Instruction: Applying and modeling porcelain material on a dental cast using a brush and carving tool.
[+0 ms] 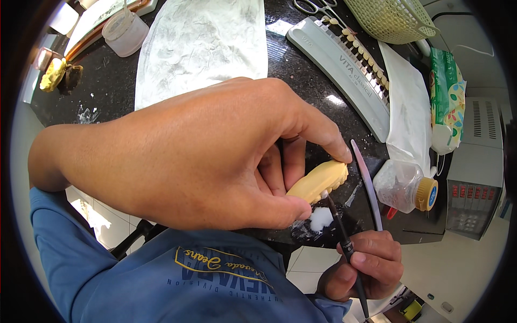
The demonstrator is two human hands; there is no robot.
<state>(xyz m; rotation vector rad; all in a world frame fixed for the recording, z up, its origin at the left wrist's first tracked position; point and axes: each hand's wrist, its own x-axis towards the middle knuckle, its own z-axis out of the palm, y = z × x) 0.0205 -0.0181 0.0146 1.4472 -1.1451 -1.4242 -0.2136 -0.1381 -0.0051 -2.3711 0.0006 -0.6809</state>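
My left hand [226,151] grips a pale yellow dental model [318,182] with a row of teeth between its thumb and forefinger. My right hand [366,264], low at the right, holds a slim dark brush [344,243], its tip touching or very close to small white teeth on the model's lower edge. Below the model a patch of white material [321,219] lies on the black worktop [323,86]. Just right of the model rests a long pale lilac instrument [368,185]. A clear jar with a yellow lid [404,185] is beside that.
A grey tooth shade guide [336,75], scissors [312,7], a green basket [385,16], a wipes pack [447,99] and a white sheet [199,43] lie around the back. A small pot [125,33] stands at back left, a grey machine [474,177] at far right.
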